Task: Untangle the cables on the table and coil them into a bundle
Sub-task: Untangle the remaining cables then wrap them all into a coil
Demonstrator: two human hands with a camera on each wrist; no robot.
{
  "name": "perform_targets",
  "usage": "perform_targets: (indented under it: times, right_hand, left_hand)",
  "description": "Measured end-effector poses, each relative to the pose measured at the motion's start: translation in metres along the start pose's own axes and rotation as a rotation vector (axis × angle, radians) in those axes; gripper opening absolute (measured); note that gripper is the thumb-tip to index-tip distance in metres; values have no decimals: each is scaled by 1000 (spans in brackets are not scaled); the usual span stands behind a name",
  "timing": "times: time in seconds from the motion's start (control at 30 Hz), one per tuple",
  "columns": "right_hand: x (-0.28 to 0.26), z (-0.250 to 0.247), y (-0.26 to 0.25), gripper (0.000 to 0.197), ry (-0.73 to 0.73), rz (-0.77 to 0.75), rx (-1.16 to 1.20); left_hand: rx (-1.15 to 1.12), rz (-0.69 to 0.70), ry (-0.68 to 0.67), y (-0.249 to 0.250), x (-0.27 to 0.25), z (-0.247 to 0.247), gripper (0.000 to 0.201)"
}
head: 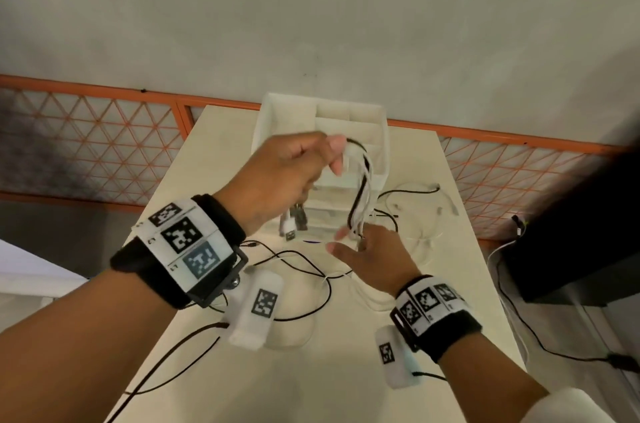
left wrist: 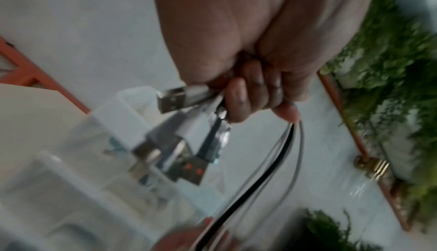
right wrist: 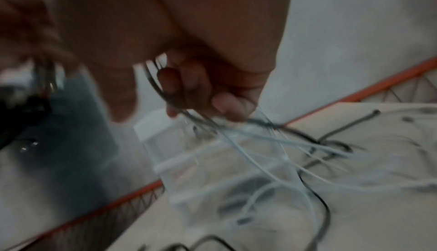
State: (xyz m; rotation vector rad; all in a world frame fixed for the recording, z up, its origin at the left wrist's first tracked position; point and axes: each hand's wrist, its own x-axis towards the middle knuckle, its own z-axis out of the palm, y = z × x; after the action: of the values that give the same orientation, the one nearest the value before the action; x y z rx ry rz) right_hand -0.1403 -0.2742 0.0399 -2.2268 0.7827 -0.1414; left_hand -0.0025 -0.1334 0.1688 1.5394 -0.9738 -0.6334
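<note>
The worktop carries a clear organizer at 12 o'clock, behind the raised cables, which run near-vertical. Left hand grips their plug ends; right hand pinches them lower down.

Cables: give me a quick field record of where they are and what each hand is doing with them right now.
left hand: raised above the table, grips the bundle of cables near their USB plugs
USB plugs: stick out below the left fist
right hand: lower down, fingers curled round the same strands
bundle of cables: black and white strands run between the two hands
loose cables: black and white, still spread on the table
clear organizer: behind the hands
</note>
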Motion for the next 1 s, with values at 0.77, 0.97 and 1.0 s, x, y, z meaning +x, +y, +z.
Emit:
perform_targets:
  times: [0.77, 0.97, 1.0]
  right_hand:
    - [35, -32, 110, 63, 131, 620, -39]
    - [-19, 56, 96, 37, -314, 296, -497]
    - [-20, 61, 92, 32, -298, 283, -535]
  left_hand:
    - [238, -475, 198, -102, -35, -30, 43]
    - [41, -566, 177, -102, -33, -14, 39]
    - [24, -567, 163, -100, -32, -13, 38]
